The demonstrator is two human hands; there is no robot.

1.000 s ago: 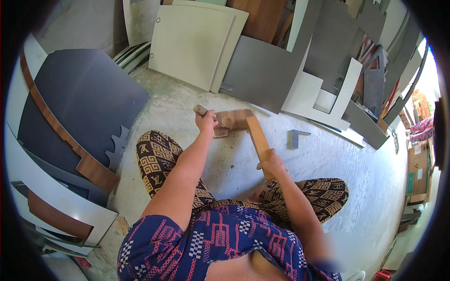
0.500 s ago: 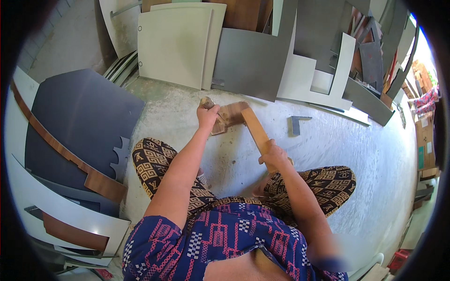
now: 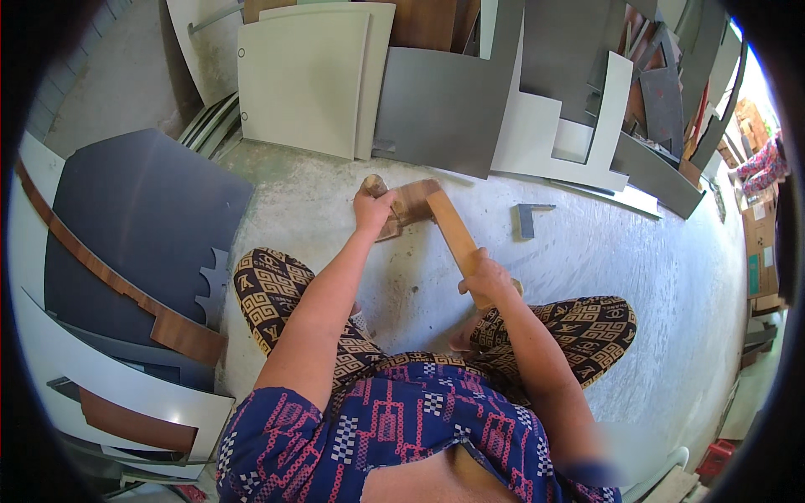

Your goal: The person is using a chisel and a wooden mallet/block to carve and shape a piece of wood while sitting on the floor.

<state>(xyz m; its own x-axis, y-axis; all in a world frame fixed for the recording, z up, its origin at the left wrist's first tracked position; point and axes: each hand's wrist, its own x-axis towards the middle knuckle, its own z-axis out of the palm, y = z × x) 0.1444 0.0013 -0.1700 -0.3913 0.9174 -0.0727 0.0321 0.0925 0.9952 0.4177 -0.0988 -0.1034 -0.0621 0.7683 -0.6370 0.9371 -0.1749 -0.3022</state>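
Note:
My left hand [image 3: 371, 211] is closed around a stubby, round-ended brown piece [image 3: 374, 182] whose end pokes out past my fingers; I cannot make out what it is. Against that hand lies a dark wood-grain board piece [image 3: 417, 201], low over the floor. A long flat tan strip [image 3: 455, 236] runs from the board's right end toward me; whether the two are joined I cannot tell. The strip's near end is gripped by my right hand [image 3: 488, 278], fingers wrapped over it. Something pale yellow, mostly hidden, shows just beyond that hand.
On the concrete floor to the right lies a small grey L-shaped piece [image 3: 527, 220]. Cream panels [image 3: 302, 84] and grey panels [image 3: 440, 109] lean along the far side. Dark panels [image 3: 142, 226] and a white cut-out sheet [image 3: 117, 369] fill the left. Another person's patterned clothing [image 3: 761, 170] shows far right.
The view has shifted slightly. The board piece has tilted a little by my left hand, so less of its near end shows. Both hands keep their grip.

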